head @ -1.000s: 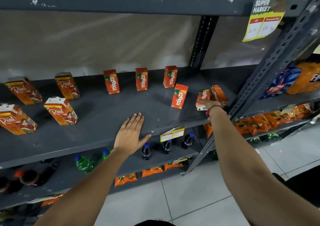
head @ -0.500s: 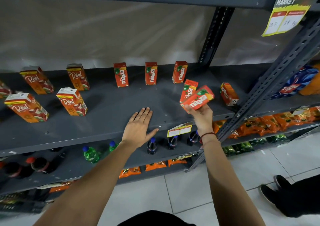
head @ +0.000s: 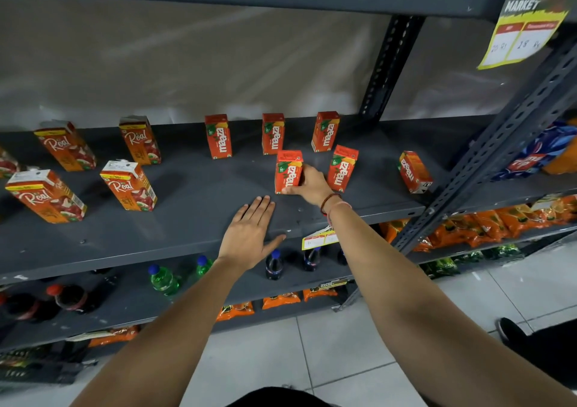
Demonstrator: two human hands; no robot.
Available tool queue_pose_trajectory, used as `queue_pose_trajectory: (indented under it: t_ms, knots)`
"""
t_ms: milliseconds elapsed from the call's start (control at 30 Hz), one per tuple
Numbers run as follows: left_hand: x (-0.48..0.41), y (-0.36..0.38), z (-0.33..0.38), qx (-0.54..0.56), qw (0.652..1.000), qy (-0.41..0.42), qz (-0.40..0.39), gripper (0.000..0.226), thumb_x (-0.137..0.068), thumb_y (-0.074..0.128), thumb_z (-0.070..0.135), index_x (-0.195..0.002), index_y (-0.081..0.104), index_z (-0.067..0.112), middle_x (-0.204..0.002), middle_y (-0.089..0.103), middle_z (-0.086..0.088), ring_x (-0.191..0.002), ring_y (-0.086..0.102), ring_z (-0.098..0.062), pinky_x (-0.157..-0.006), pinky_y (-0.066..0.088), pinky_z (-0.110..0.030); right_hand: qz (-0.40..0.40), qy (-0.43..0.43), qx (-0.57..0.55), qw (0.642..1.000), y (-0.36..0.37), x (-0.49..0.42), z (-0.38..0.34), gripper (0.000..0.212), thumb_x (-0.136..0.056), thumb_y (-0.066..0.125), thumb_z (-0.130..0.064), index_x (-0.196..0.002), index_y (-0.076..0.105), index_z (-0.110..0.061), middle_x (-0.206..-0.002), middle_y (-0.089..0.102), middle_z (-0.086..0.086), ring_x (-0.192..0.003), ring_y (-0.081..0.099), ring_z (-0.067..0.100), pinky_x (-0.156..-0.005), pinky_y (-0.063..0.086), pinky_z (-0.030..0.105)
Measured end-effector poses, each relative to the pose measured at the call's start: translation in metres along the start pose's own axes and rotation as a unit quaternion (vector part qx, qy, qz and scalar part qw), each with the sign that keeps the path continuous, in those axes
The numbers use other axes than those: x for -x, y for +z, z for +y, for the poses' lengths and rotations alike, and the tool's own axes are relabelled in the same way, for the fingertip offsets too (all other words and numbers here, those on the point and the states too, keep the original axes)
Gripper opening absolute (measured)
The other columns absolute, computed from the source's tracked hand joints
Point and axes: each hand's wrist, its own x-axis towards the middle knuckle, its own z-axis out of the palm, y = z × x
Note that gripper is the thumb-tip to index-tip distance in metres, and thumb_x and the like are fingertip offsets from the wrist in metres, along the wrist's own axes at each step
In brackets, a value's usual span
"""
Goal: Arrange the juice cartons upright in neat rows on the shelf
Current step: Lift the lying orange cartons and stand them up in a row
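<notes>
Small orange Maaza cartons stand on the grey shelf [head: 193,207]. Three form a back row: one at the left [head: 218,136], one in the middle [head: 272,133], one at the right [head: 324,132]. My right hand [head: 307,185] grips a Maaza carton [head: 288,171] standing upright in front of the middle one. Beside it to the right stands another Maaza carton [head: 342,168]. A further carton [head: 414,172] stands turned at an angle by the upright post. Larger Real cartons [head: 128,185] occupy the shelf's left part. My left hand [head: 251,232] lies flat, fingers apart, on the shelf's front edge.
A slanted grey post [head: 487,169] bounds the shelf at the right. A yellow price tag [head: 524,26] hangs from the shelf above. Soda bottles [head: 273,264] and orange snack packs [head: 468,225] fill lower shelves. A dark shoe [head: 512,331] is on the tiled floor.
My right hand carried a Maaza carton from the right end of the shelf leftward and set it upright in the front row. My left hand stayed flat on the shelf.
</notes>
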Motion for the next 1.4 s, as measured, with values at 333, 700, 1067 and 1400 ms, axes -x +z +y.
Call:
queue_pose_trajectory:
  t_ms: [333,700,1067,1400]
  knots:
    - [0.0,0.001,0.001,-0.023,1.0,-0.005,-0.005,0.077,-0.089,0.025,0.063,-0.145,0.024,0.01,-0.153,0.027,-0.009,-0.141,0.022,-0.021,-0.115,0.013,-0.036,0.409,-0.029,-0.034,0.911,-0.042,0.056,0.037,0.01,-0.084,0.068,-0.015,-0.087,0.069,-0.006,-0.086,0.07,0.011,-0.074,0.066,0.023,-0.07,0.056,0.032]
    - [0.0,-0.001,0.002,-0.02,1.0,-0.012,-0.012,0.083,-0.085,0.011,0.066,-0.145,0.023,0.011,-0.153,0.026,-0.008,-0.141,0.023,-0.021,-0.114,0.011,-0.035,0.287,0.287,0.281,0.87,-0.145,0.02,0.091,0.06,-0.085,0.065,-0.016,-0.134,0.037,0.007,-0.136,0.045,0.026,-0.127,0.044,0.04,-0.101,0.042,0.047]
    - [0.001,-0.001,0.002,-0.023,1.0,-0.015,-0.007,0.083,-0.085,0.011,0.066,-0.145,0.025,0.01,-0.153,0.028,-0.008,-0.14,0.025,-0.02,-0.114,0.011,-0.034,0.381,0.274,-0.134,0.873,-0.127,0.033,0.102,0.043,-0.086,0.065,-0.019,-0.119,0.055,0.007,-0.124,0.06,0.025,-0.116,0.057,0.038,-0.102,0.046,0.043]
    - [0.0,-0.001,0.0,-0.018,1.0,-0.007,-0.02,0.078,-0.089,0.02,0.063,-0.147,0.014,0.012,-0.156,0.017,-0.006,-0.143,0.013,-0.017,-0.115,0.004,-0.033,0.195,0.067,-0.521,0.829,-0.061,0.097,0.062,0.027,-0.083,0.068,-0.004,-0.105,0.057,-0.016,-0.108,0.068,0.0,-0.112,0.06,0.019,-0.095,0.047,0.026]
